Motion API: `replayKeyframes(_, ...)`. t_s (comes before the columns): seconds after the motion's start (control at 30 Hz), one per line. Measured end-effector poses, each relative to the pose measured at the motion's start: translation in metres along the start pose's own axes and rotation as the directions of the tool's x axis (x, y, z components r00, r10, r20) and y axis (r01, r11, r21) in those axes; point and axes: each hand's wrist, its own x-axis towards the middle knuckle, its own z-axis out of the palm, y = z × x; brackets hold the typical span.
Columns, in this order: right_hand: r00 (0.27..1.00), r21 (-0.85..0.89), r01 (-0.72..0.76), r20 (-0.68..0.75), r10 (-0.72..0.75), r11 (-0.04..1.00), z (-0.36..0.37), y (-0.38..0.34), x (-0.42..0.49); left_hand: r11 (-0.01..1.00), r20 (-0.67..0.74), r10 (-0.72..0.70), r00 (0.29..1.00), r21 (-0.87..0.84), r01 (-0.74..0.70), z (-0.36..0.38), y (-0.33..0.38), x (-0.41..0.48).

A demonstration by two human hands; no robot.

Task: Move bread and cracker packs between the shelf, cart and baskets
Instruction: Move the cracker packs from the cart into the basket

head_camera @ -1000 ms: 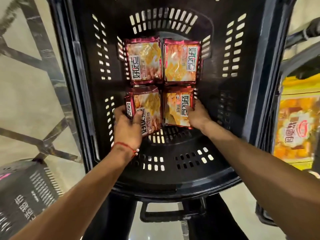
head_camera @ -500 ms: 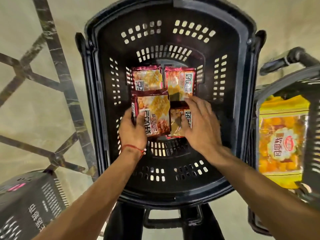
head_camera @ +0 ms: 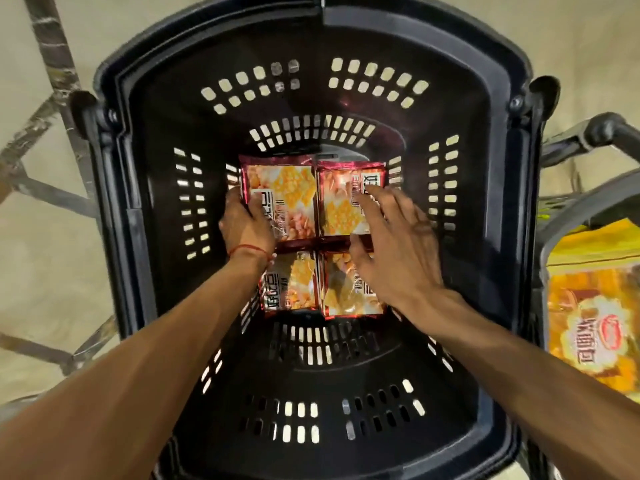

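Observation:
A black plastic basket (head_camera: 519, 237) stands below me with several red-edged cracker packs lying flat on its bottom. My left hand (head_camera: 242, 226) grips the far-left cracker pack (head_camera: 291, 192) by its left edge, thumb on top. My right hand (head_camera: 394, 251) lies with spread, straight fingers over the far-right cracker pack (head_camera: 343, 209), its thumb at that pack's near edge. Nearer to me lie the near-left pack (head_camera: 291, 285), partly under my left wrist, and the near-right pack (head_camera: 349, 303), partly under my right hand.
A second basket (head_camera: 554, 233) at the right holds a large yellow bread pack (head_camera: 595, 323). A dark handle (head_camera: 606, 129) sticks out behind it. The floor is beige with dark inlaid strips (head_camera: 52, 64).
My left hand has carried its pack from the near-left spot to the far-left one. My right hand has slid from the near-right pack up over the far-right pack. The view pulled back.

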Motion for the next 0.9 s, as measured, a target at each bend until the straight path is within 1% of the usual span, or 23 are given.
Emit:
replayKeyframes(0.13, 1.000, 0.033, -0.003, 0.025, 0.002, 0.999, -0.004, 0.000, -0.009, 0.997, 0.078, 0.060, 0.995, 0.045, -0.064, -0.004, -0.006, -0.014)
replayKeyframes(0.27, 0.999, 0.042, 0.025, 0.025, -0.026, 0.999, -0.034, -0.010, -0.032, 0.978, 0.080, 0.182, 0.980, 0.090, -0.189, -0.031, 0.007, -0.058)
replayKeyframes(0.33, 0.999, 0.036, 0.027, 0.023, -0.028, 0.999, -0.060, -0.017, -0.051, 0.948, 0.138, 0.237, 0.962, 0.184, -0.260, -0.054, 0.022, -0.093)
replayKeyframes(0.47, 1.000, -0.006, 0.021, 0.007, -0.021, 1.000, -0.130, -0.032, -0.098, 0.831, 0.247, 0.327, 0.912, 0.385, -0.402, -0.114, 0.058, -0.171)
replayKeyframes(0.57, 0.999, -0.025, 0.039, -0.007, -0.039, 0.999, -0.189, -0.044, -0.142, 0.700, 0.316, 0.412, 0.855, 0.491, -0.519, -0.162, 0.090, -0.228)
replayKeyframes(0.67, 0.997, -0.029, 0.063, -0.051, -0.065, 0.998, -0.245, -0.052, -0.187, 0.565, 0.392, 0.484, 0.782, 0.543, -0.622, -0.204, 0.120, -0.286)
replayKeyframes(0.77, 0.999, -0.021, 0.045, -0.028, -0.046, 0.999, -0.296, -0.062, -0.232, 0.464, 0.415, 0.538, 0.734, 0.581, -0.669, -0.238, 0.139, -0.340)
replayKeyframes(0.9, 0.989, -0.021, 0.078, -0.125, -0.080, 0.997, -0.344, -0.071, -0.294, 0.355, 0.410, 0.596, 0.691, 0.637, -0.684, -0.272, 0.148, -0.405)
